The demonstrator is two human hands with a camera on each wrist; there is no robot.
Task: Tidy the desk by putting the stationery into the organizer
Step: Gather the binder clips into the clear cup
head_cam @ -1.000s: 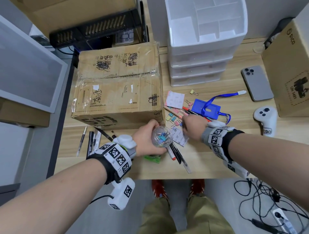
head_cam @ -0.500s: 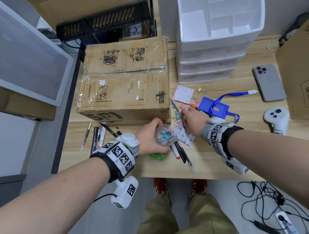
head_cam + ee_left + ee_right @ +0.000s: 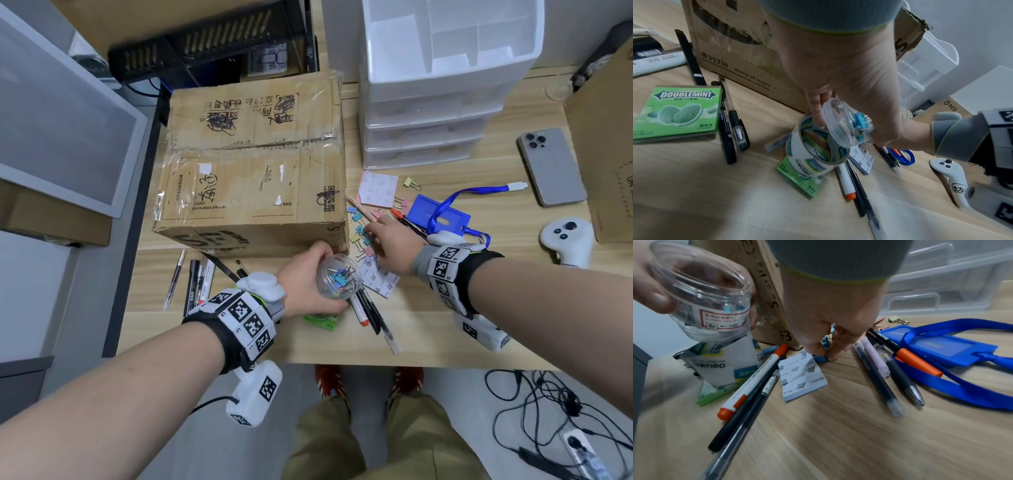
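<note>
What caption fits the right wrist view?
Right hand pinches a blue binder clip on the desk while the left hand holds the clear jar.

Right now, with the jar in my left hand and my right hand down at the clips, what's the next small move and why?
Probably lift the blue binder clip that your right hand is pinching and drop it into the open clear jar your left hand holds nearby; it already contains clips.

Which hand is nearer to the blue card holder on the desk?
Right. The right hand reaches among the binder clips just beside the blue card holder; the left hand holds the clear jar farther away, near the cardboard box.
</note>
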